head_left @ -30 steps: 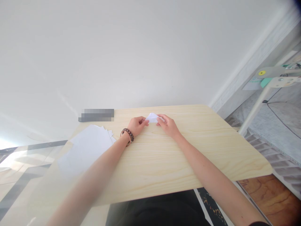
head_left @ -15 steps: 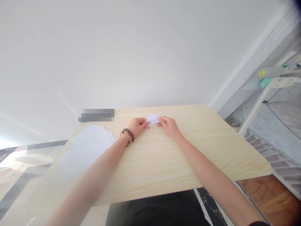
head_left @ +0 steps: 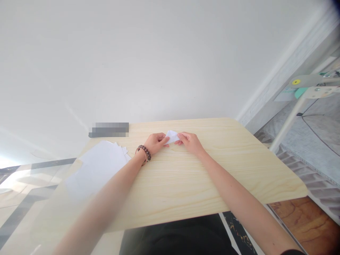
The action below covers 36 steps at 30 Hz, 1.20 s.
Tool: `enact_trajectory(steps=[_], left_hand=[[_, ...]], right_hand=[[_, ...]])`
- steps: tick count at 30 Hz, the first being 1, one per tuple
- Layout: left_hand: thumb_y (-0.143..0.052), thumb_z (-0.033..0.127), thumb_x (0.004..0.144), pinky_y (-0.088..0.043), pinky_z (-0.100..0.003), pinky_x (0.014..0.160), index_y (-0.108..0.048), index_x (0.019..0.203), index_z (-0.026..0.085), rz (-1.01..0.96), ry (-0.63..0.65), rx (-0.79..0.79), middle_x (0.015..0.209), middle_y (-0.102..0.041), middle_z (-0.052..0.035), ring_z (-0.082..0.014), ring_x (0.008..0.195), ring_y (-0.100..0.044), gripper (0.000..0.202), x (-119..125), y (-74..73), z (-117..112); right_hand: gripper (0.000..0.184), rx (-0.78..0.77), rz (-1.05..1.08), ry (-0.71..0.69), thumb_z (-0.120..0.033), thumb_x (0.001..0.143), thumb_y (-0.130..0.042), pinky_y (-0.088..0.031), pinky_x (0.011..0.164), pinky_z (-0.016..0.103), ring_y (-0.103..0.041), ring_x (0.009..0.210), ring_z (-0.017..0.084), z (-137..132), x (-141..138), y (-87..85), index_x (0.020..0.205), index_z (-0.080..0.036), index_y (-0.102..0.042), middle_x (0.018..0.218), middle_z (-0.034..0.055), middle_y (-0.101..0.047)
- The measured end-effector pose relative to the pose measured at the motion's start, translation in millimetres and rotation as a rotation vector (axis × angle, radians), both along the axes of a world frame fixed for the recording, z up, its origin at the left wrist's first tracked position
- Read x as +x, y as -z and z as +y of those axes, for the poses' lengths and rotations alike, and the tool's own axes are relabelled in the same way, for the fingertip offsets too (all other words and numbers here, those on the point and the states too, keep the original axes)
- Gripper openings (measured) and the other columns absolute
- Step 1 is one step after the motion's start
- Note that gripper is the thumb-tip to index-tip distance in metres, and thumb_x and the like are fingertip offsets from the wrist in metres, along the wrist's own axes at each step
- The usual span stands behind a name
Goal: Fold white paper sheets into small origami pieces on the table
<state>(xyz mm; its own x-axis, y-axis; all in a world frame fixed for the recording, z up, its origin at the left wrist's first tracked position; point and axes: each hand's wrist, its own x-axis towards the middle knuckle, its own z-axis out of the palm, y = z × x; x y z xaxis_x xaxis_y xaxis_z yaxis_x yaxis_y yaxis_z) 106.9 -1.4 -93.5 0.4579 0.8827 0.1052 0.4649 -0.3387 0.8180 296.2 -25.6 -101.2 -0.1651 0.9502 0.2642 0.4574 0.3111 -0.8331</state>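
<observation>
Pinching one folded paper [head_left: 172, 136] with left hand [head_left: 155, 142] and right hand [head_left: 190, 142], both nearly closed, over one tabletop [head_left: 180, 187], near one pile of sheets [head_left: 98, 164] too overlapped to count

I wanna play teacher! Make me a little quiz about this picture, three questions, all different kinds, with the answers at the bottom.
1. True or false: the left hand and the right hand are both holding the folded white paper.

2. Pick one. Where on the table is the pile of white sheets?
A) To the right of the right hand
B) To the left of the left hand
C) Between the two hands

3. Fill in the blank: the dark beaded bracelet is worn on the person's ____ side.

Key:
1. True
2. B
3. left
</observation>
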Motion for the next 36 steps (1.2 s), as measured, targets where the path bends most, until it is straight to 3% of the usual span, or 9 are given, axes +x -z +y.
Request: enact_trajectory(steps=[5, 10, 13, 18, 23, 26, 36], left_hand=[[-0.042, 0.054, 0.074, -0.024, -0.020, 0.044, -0.060, 0.083, 0.013, -0.009, 0.046, -0.048, 0.064, -0.060, -0.0010, -0.0075, 0.047, -0.040, 0.046, 1, -1.0, -3], [-0.042, 0.052, 0.076, -0.020, -0.020, 0.042, -0.058, 0.066, 0.012, 0.025, 0.046, 0.015, 0.053, -0.051, 0.0025, -0.0052, 0.044, -0.028, 0.044, 0, -3.3, -3], [-0.042, 0.052, 0.076, -0.019, -0.020, 0.041, -0.058, 0.066, 0.012, 0.036, 0.040, 0.013, 0.052, -0.049, 0.0030, -0.0050, 0.043, -0.026, 0.044, 0, -4.6, -4], [-0.040, 0.052, 0.077, -0.026, -0.019, 0.042, -0.057, 0.068, 0.013, -0.004, 0.050, -0.019, 0.055, -0.051, 0.0016, -0.0066, 0.046, -0.035, 0.044, 1, -4.0, -5], [-0.041, 0.050, 0.077, -0.037, -0.021, 0.053, -0.060, 0.080, 0.013, -0.055, 0.064, 0.049, 0.071, -0.059, -0.0023, -0.0110, 0.062, -0.048, 0.041, 1, -2.2, -3], [-0.041, 0.049, 0.077, -0.038, -0.021, 0.054, -0.062, 0.080, 0.013, -0.010, 0.058, 0.070, 0.072, -0.060, -0.0031, -0.0122, 0.063, -0.049, 0.041, 1, -2.0, -3], [-0.041, 0.049, 0.077, -0.036, -0.021, 0.052, -0.064, 0.080, 0.013, 0.057, 0.013, 0.082, 0.068, -0.060, -0.0024, -0.0119, 0.060, -0.048, 0.043, 2, -1.9, -2]], right_hand=[[0.035, 0.000, -0.038, -0.036, -0.042, 0.083, -0.037, -0.044, 0.063, 0.023, -0.061, 0.064, 0.013, -3, 0, -3.1, 0.079, -0.018, -0.061, 0.069, 0.0030, -0.067], [0.034, -0.002, -0.053, -0.046, -0.042, 0.083, -0.037, -0.043, 0.064, 0.022, -0.060, 0.061, 0.012, -3, -2, -2.1, 0.073, -0.018, -0.059, 0.066, 0.0017, -0.067], [0.034, 0.000, -0.054, -0.052, -0.042, 0.083, -0.037, -0.042, 0.063, 0.022, -0.059, 0.061, 0.012, -2, -3, -1.7, 0.072, -0.018, -0.058, 0.065, 0.0016, -0.066], [0.036, -0.008, -0.065, -0.106, -0.041, 0.084, -0.036, -0.041, 0.063, 0.021, -0.058, 0.062, 0.011, -5, -2, -4.4, 0.066, -0.017, -0.057, 0.065, 0.0011, -0.064], [0.039, 0.009, -0.151, -0.162, -0.040, 0.083, -0.037, -0.035, 0.054, 0.020, -0.047, 0.050, 0.008, -9, -4, -7.1, 0.059, -0.017, -0.055, 0.059, -0.0009, -0.062], [0.040, 0.012, -0.184, -0.161, -0.040, 0.084, -0.036, -0.032, 0.050, 0.020, -0.041, 0.045, 0.006, -11, -6, -8.3, 0.057, -0.017, -0.055, 0.056, -0.0020, -0.060], [0.041, 0.039, -0.218, -0.142, -0.038, 0.084, -0.036, -0.031, 0.050, 0.019, -0.041, 0.044, 0.006, -11, -8, -9.7, 0.054, -0.016, -0.053, 0.054, -0.0024, -0.059]])
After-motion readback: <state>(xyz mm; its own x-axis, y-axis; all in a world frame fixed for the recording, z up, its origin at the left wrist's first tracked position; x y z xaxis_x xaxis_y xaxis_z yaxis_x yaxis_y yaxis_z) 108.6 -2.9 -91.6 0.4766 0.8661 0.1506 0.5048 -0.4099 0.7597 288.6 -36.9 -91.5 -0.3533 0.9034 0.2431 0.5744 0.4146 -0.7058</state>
